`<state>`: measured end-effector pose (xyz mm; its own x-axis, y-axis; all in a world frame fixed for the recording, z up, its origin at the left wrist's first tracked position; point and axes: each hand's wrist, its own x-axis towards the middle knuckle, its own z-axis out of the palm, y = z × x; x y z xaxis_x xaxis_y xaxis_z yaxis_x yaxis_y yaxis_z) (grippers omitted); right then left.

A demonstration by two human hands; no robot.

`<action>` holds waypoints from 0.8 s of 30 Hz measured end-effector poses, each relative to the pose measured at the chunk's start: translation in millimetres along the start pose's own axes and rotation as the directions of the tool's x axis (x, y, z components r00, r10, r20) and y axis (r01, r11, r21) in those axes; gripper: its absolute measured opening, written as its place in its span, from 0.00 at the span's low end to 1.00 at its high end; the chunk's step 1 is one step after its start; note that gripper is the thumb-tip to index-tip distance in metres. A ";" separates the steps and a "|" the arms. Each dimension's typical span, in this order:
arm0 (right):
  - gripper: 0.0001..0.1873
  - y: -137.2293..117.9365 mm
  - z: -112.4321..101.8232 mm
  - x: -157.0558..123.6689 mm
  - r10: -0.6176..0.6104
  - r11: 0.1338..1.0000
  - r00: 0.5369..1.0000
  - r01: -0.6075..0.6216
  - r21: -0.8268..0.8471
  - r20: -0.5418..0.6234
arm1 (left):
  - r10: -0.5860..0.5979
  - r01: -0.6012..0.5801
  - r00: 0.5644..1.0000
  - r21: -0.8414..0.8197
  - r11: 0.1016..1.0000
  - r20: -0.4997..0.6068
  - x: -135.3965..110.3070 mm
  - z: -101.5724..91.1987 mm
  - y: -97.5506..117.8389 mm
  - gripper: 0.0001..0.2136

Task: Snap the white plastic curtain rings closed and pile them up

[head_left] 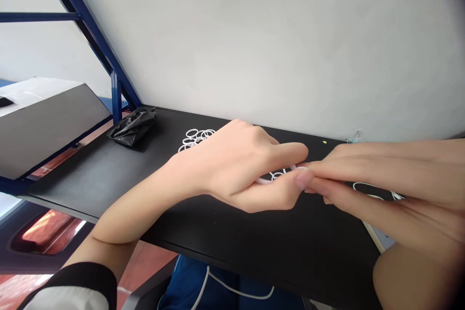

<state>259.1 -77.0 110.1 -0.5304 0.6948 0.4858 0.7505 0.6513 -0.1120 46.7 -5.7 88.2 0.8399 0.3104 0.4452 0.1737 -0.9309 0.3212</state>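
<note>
My left hand [243,164] is in the middle of the view, its thumb and curled index finger pinching a thin white cord [299,168]. My right hand [359,174] comes in from the right, and its thumb and fingertips press together against the same spot. The two sets of fingertips touch and hide most of the cord between them. Several white rings [192,133] lie on the black table [232,232] behind my left wrist. More white loops [278,175] show in the gap under my left index finger.
A crumpled black plastic bag [133,127] lies at the table's back left. White cord loops [366,188] and a pale flat object [379,235] sit partly behind my right hand. A blue metal frame [115,92] stands on the left, with a grey wall [272,48] behind.
</note>
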 end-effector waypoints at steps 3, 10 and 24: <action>0.12 7.0 2.0 4.4 0.038 0.991 0.999 -0.043 0.126 0.037 | -0.016 0.016 1.000 0.085 0.996 -0.001 0.7 1.4 -3.8 0.14; 0.12 60.2 50.3 31.3 0.401 0.850 0.661 -0.526 0.011 0.634 | -0.294 0.229 0.952 0.442 0.867 0.084 6.8 9.8 -25.3 0.13; 0.07 75.6 125.5 38.2 0.389 0.849 0.407 -0.507 -0.150 0.826 | -0.743 0.484 0.564 0.585 0.651 0.360 9.5 22.6 -65.2 0.18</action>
<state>246.0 37.1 11.4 -0.2495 0.7885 -0.5621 0.9651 0.1545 -0.2116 55.0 53.6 52.6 0.5300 0.7974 -0.2885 0.8202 -0.5685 -0.0646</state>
